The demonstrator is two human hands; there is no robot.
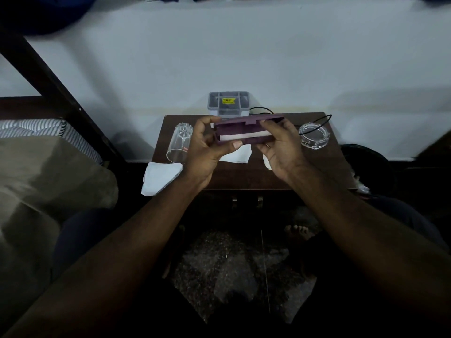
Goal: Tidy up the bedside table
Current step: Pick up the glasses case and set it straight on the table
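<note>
One purple case ajar, white inside, left hand, right hand gripping

We see a dim, underexposed scene: the pale wall catches the most light, the floor sinks into grainy darkness, and wide-angle distortion bends the frame edges.

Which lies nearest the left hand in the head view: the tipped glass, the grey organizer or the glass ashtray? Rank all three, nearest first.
From the left hand, which grips the purple case:
1. Tipped glass, just to its left.
2. Grey organizer, farther back, behind the case.
3. Glass ashtray, far right, beyond the right hand.
</note>
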